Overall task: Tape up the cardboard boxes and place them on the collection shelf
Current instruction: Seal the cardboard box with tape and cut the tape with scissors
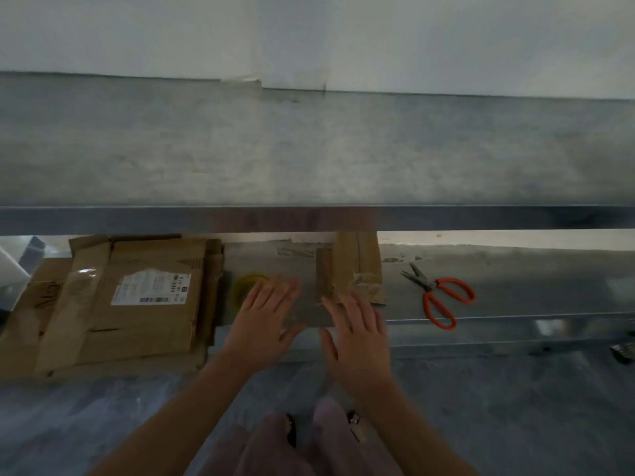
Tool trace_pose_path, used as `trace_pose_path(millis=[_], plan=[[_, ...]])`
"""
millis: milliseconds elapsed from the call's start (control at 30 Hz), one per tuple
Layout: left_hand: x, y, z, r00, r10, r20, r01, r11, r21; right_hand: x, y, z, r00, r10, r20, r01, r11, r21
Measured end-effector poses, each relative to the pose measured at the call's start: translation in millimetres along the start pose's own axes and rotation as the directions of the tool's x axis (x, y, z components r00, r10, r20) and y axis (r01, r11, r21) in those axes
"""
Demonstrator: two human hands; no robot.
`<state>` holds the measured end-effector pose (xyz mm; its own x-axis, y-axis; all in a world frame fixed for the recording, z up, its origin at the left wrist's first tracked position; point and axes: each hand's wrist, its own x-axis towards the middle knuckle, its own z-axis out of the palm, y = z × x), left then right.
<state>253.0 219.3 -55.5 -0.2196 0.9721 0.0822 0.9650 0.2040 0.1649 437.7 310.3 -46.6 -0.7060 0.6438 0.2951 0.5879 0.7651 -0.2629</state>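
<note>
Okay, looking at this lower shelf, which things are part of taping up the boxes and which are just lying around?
For the job:
flattened cardboard boxes
small cardboard piece
tape roll
orange scissors
left hand and right hand, both open and empty

Lying about:
white object at the far left
dark object at the right edge

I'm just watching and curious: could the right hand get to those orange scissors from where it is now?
Probably yes. The orange scissors lie in the open on the lower shelf, to the right of the right hand, with nothing between them; the hand looks open and empty.
</note>
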Motion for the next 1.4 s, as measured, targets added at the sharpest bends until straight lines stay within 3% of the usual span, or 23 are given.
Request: trace_pose_path(millis=[133,233,300,367,433,500,667,800,933,1000,1067,1133,1233,1400], plan=[[17.8,61.4,4.4,0.991,-0.123,-0.045,0.108,0.964,-0.242,5.8,54.1,-20.6,0.995,0.073,0.066,-0.074,0.997,0.014],[36.1,92.0,10.4,0.957,-0.290,-0.016,0.253,0.859,-0.445,17.1,83.5,-25.3,0.969,0.170,0.178,-0.191,0.976,0.108],[46.7,108.4,10.2,0.920,-0.391,-0.004,0.326,0.774,-0.543,27.5,94.8,-19.2,0.946,0.188,0.263,-0.259,0.928,0.268],[54.9,122.1,10.0,0.871,-0.485,0.082,0.422,0.652,-0.630,37.2,98.3,-12.1,0.909,0.194,0.369,-0.359,0.812,0.459],[59.9,130.4,13.9,0.833,-0.531,0.153,0.475,0.548,-0.689,42.9,100.2,-9.2,0.868,0.225,0.442,-0.462,0.691,0.555],[61.7,133.1,17.7,0.812,-0.562,0.157,0.477,0.483,-0.734,45.7,104.0,-10.6,0.859,0.268,0.437,-0.498,0.638,0.587],[72.4,123.5,11.3,0.756,-0.647,0.101,0.527,0.510,-0.681,56.6,111.5,-16.3,0.870,0.257,0.421,-0.481,0.633,0.607],[86.4,108.4,7.6,0.784,-0.614,0.094,0.497,0.530,-0.687,63.1,112.1,-19.3,0.905,0.229,0.358,-0.405,0.722,0.562],[94.2,96.6,10.8,0.895,-0.444,0.038,0.405,0.776,-0.484,64.3,110.2,-11.6,0.924,0.199,0.327,-0.353,0.773,0.527],[95.3,88.0,13.4,0.924,-0.379,0.051,0.358,0.813,-0.460,65.1,110.8,-11.4,0.924,0.187,0.335,-0.344,0.789,0.509],[93.0,79.6,16.6,0.937,-0.343,0.069,0.321,0.764,-0.560,64.9,115.3,-11.2,0.923,0.160,0.350,-0.331,0.792,0.513],[89.5,76.3,18.1,0.922,-0.371,0.111,0.339,0.631,-0.698,63.7,118.6,-10.7,0.930,0.133,0.342,-0.311,0.782,0.541],[89.1,78.8,16.6,0.889,-0.412,0.199,0.385,0.439,-0.812,63.9,117.5,-10.0,0.922,0.209,0.326,-0.368,0.732,0.573],[73.7,76.3,17.3,0.918,-0.324,0.228,0.354,0.412,-0.840,45.4,126.6,-9.7,0.905,0.244,0.349,-0.419,0.655,0.628]])
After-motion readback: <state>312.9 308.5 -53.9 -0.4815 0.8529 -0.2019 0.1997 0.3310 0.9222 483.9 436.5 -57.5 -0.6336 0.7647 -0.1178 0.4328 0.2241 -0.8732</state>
